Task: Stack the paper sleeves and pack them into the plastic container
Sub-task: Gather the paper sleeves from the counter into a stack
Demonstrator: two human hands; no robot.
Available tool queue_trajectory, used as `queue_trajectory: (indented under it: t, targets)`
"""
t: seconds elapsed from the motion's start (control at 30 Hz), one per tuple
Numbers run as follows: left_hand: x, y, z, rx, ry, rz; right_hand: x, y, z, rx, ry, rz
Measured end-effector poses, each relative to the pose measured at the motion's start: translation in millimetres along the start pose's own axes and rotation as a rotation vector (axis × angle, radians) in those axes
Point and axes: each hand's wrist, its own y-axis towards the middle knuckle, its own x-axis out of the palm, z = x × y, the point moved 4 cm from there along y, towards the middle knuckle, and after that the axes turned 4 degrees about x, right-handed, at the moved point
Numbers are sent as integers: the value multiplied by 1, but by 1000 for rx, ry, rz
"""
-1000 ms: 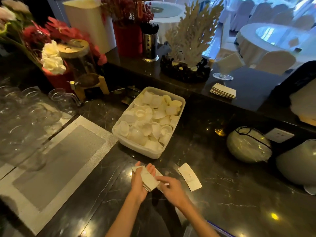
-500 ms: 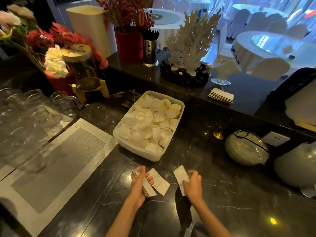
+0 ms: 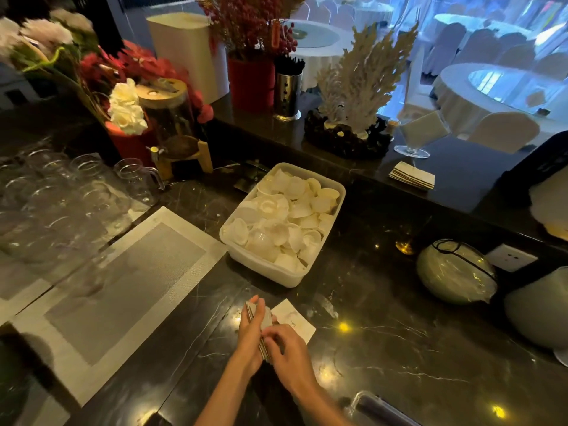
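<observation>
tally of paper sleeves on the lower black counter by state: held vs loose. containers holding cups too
Held stack of white paper sleeves, gripped between left hand and right hand: 1 stack, sheet count hidden
Loose white paper sleeve flat on counter: 1
White plastic container of small white cups: 1
Total: 3

Two bare forearms enter from the bottom edge, ending in the left hand (image 3: 250,339) and the right hand (image 3: 290,356). No sleeve or cuff covers either arm as far as the frame shows. The fingers (image 3: 258,309) look ringless, though dim light blurs them.
</observation>
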Motion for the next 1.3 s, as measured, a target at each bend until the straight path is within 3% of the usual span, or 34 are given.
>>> queue_trajectory:
  t: [0.1, 0.2, 0.27, 0.43, 0.57, 0.63, 0.7, 0.77, 0.83, 0.9, 1.0, 1.17, 1.23, 1.3]
  targets:
    - [-11, -2, -5, -89, -95, -36, -6, 12, 0, 7, 93, -85]
    - [-17, -2, -2, -69, -203, -20, -23, 29, 6, 37, 110, 109]
    - [-20, 0, 7, -37, -246, 20, -32, 40, 17, 145, -51, 229]
    - [-27, 6, 19, -32, -210, 103, -32, 49, 56, 380, -522, 77]
    - [-21, 11, 19, -23, -150, 97, -29, 43, 67, 408, -615, 115]
    - [-17, 11, 17, -4, -107, 88, -32, 45, 68, 444, -527, 130]
    - [-11, 10, 15, 16, -64, 67, -38, 43, 65, 451, -263, 146]
    - [-2, 8, 13, 47, 5, 70, -47, 33, 50, 377, 13, 209]
    - [10, 5, 10, 72, 50, 68, -57, 18, 27, 254, 139, 311]
    - [28, 2, 6, 44, 43, 23, -58, 4, 9, 156, 189, 336]
    - [58, -3, -2, -62, -75, -47, -60, -11, -3, 96, 70, 299]
    - [104, -5, -9, 54, -102, -166, -102, -21, -2, 71, 99, 144]
    - [127, -4, -11, 35, -151, -230, -128, -26, 1, 62, 176, 219]
    - [155, -6, -13, 7, -184, -302, -151, -30, 13, 188, 364, 337]
